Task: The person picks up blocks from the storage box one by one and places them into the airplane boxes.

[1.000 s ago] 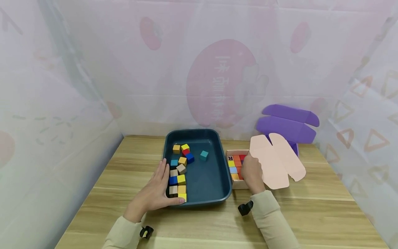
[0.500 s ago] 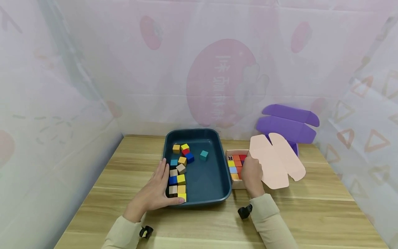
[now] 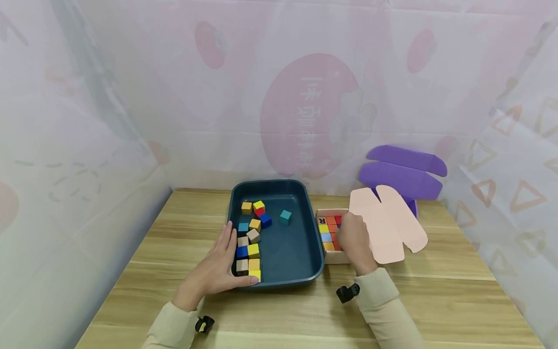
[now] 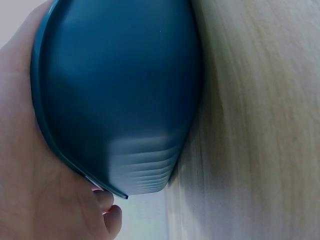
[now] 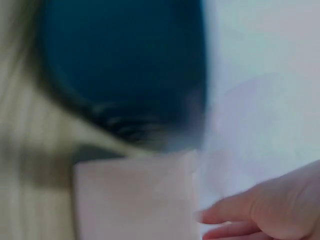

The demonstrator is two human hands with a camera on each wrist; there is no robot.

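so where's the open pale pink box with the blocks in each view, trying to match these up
head: the pale pink box is right of centre, below mid-height, partly covered by the right hand
left wrist: not in this picture
right wrist: its outer wall is at the bottom, left of centre, a bit blurred
shared landmark: the dark blue tray, visible in all three views

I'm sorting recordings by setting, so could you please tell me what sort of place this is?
Probably a staged booth: printed sheets hang behind and beside a wood-grain table that bears a tray of coloured blocks.
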